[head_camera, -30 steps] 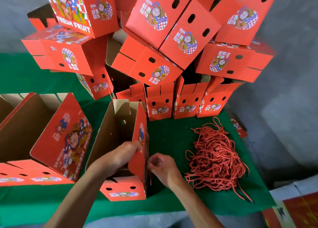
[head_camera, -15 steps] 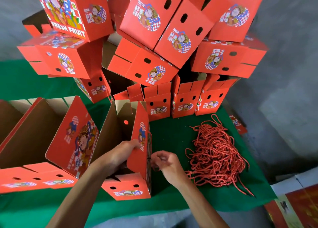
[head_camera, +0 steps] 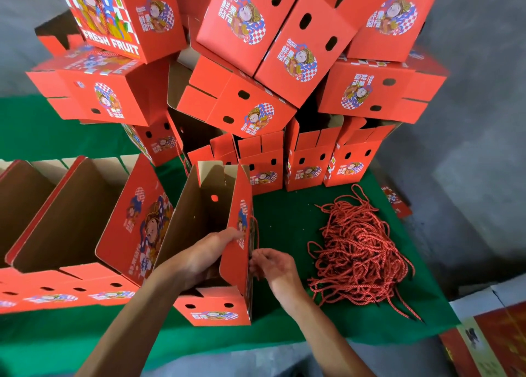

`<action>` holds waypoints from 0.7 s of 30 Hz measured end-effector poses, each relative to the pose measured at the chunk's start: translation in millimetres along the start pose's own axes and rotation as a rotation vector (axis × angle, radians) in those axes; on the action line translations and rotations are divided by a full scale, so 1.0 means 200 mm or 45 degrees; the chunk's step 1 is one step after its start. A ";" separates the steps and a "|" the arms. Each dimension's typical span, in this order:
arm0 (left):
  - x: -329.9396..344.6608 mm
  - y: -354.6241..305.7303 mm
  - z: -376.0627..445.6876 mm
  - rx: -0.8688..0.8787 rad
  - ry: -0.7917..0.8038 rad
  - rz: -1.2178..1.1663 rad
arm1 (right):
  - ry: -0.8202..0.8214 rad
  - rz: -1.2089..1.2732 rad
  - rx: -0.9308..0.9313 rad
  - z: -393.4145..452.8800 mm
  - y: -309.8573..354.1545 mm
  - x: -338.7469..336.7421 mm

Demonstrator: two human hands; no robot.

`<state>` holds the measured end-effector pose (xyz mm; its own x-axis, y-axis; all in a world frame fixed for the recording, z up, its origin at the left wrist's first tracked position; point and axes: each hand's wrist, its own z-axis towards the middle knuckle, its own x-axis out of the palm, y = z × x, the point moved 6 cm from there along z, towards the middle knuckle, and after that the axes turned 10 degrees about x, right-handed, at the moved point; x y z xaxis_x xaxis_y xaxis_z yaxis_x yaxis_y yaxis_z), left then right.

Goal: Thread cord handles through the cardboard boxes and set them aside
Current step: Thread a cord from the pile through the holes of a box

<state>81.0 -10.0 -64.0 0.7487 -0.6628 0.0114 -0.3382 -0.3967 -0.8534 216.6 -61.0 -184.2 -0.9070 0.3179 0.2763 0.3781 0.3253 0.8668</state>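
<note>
An open red cardboard box point(head_camera: 209, 311) stands on the green cloth in front of me, its brown inside showing. My left hand point(head_camera: 203, 255) reaches inside and grips the top edge of the box's right wall. My right hand point(head_camera: 274, 265) is outside that wall, its fingers pinching a red cord point(head_camera: 256, 231) that hangs in a loop against the wall's outer face. A heap of loose red cords point(head_camera: 358, 251) lies on the cloth to the right.
A tall, leaning pile of red boxes point(head_camera: 256, 63) fills the back of the table. Two open boxes point(head_camera: 71, 220) lie to the left. The green cloth point(head_camera: 284, 206) ends at a grey floor on the right; another carton point(head_camera: 489, 339) sits bottom right.
The cord loop now shows higher along the wall's outside, and my right hand has shifted slightly up against the wall. My left hand keeps its hold on the wall.
</note>
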 end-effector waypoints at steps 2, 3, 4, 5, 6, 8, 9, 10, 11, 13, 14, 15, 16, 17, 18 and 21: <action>0.01 0.00 0.01 -0.014 0.041 -0.093 | -0.026 0.024 -0.026 -0.01 -0.01 0.00; 0.01 0.00 0.02 -0.039 0.023 -0.125 | -0.034 0.020 -0.039 -0.01 -0.01 0.01; 0.00 0.00 0.03 -0.067 -0.014 -0.117 | -0.039 -0.005 -0.047 -0.02 -0.01 0.01; -0.01 0.00 0.04 -0.085 -0.052 -0.054 | -0.050 -0.055 -0.048 -0.02 -0.01 0.01; -0.02 0.00 0.05 -0.092 -0.061 0.083 | -0.070 -0.124 -0.044 -0.03 -0.01 0.01; -0.02 -0.03 0.09 -0.083 -0.008 0.494 | -0.117 -0.276 -0.032 -0.03 0.00 0.01; -0.01 -0.05 0.11 -0.076 0.006 0.682 | -0.141 -0.346 -0.028 -0.04 0.02 0.00; 0.00 -0.06 0.13 -0.076 0.011 0.822 | -0.161 -0.413 -0.034 -0.04 0.04 0.00; 0.02 -0.07 0.15 -0.082 0.020 0.898 | -0.171 -0.471 -0.051 -0.05 0.05 -0.01; 0.05 -0.07 0.19 -0.104 0.030 0.919 | -0.169 -0.541 -0.094 -0.06 0.06 -0.01; 0.06 -0.06 0.20 -0.111 0.039 0.914 | -0.168 -0.553 -0.116 -0.06 0.07 -0.01; 0.06 -0.05 0.21 -0.119 0.048 0.922 | -0.162 -0.557 -0.139 -0.07 0.07 -0.01; 0.06 -0.04 0.21 -0.138 0.049 0.919 | -0.144 -0.548 -0.151 -0.07 0.07 -0.01; 0.06 -0.03 0.21 -0.170 0.045 0.892 | -0.125 -0.525 -0.150 -0.06 0.06 -0.01; 0.06 -0.01 0.21 -0.209 0.043 0.847 | -0.129 -0.497 -0.144 -0.05 0.05 -0.03; 0.04 -0.01 0.19 -0.274 -0.012 0.732 | -0.324 -0.734 -0.182 -0.02 0.01 -0.17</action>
<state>109.3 8.7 -82.0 0.4167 -0.8034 -0.4253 -0.7962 -0.0969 -0.5972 248.0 -75.3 -189.3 -0.8781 0.3349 -0.3419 -0.2008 0.3907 0.8984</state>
